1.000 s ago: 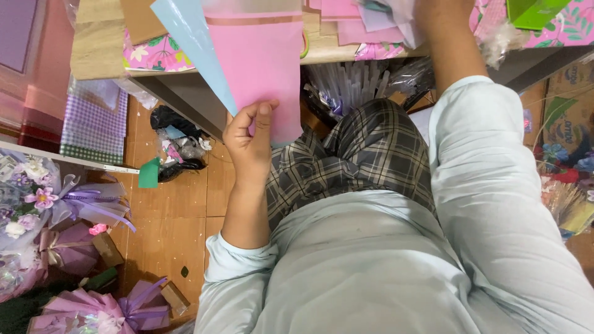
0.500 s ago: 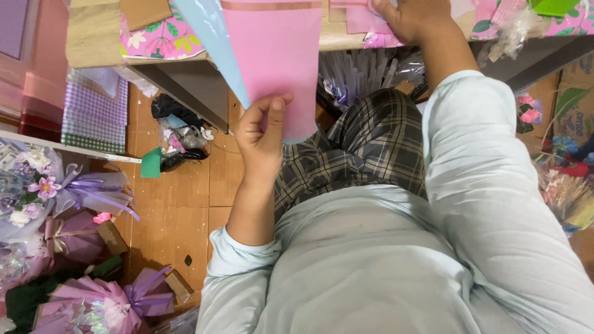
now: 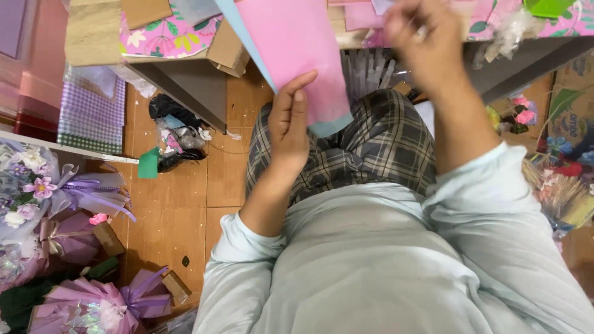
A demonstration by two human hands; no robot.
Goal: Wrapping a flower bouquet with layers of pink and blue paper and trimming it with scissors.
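Note:
My left hand (image 3: pixel 291 127) grips the lower edge of a pink paper sheet (image 3: pixel 294 49) that has a light blue sheet (image 3: pixel 247 37) behind it. The sheets hang over the table's edge above my lap in plaid trousers. My right hand (image 3: pixel 427 43) is blurred with motion near the table edge at the upper right; whether it holds anything is unclear. Pink paper pieces (image 3: pixel 359 15) lie on the table just left of it.
A table (image 3: pixel 93 34) with a floral pink cover (image 3: pixel 167 34) and cardboard pieces (image 3: pixel 145 11) runs along the top. Purple wrapped bouquets (image 3: pixel 55 204) stand at the left on the wooden floor (image 3: pixel 179 210). More flowers (image 3: pixel 557 185) and a box sit at the right.
The view shifted so the table sits lower and closer. My right hand came down from the table top into view and is moving fast. My left hand keeps its hold on the pink sheet.

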